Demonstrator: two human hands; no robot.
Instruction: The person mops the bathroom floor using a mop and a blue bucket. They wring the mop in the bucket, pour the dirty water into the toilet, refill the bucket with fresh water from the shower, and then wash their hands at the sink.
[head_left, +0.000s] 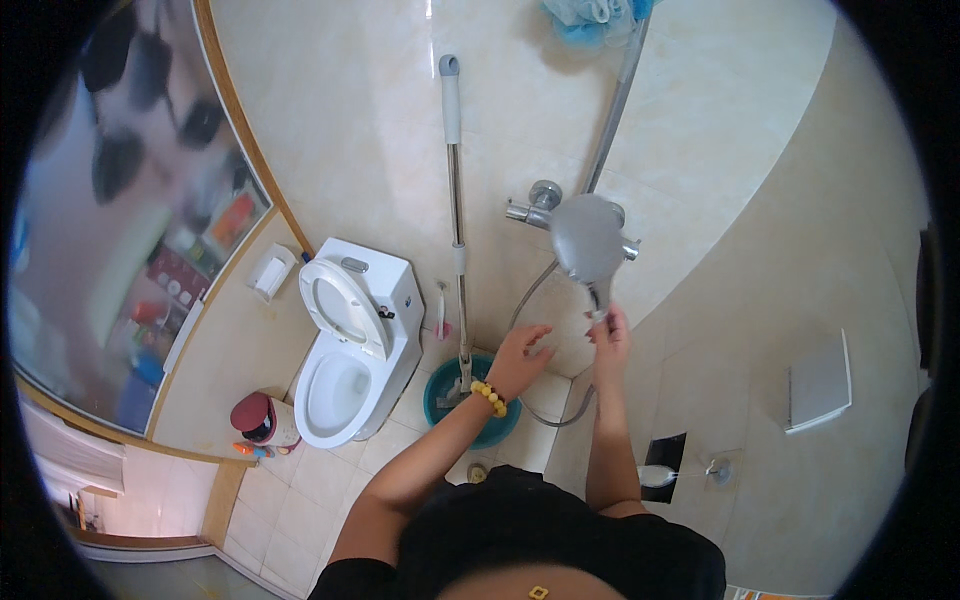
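My right hand grips the neck of a handheld shower head, raised in front of the wall mixer tap. The grey shower hose loops down behind my forearm. My left hand holds nothing, its fingers apart and curled, a bead bracelet at the wrist. Beneath that wrist a teal bucket stands on the floor. A flat mop leans upright on the wall, its head inside the bucket. What else the bucket holds is partly hidden by my left arm.
A white toilet with its seat raised stands on the left. Beside it sits a bin with a dark red lid. A toilet brush hangs on the wall. A bath puff hangs above; a white shelf juts from the right wall.
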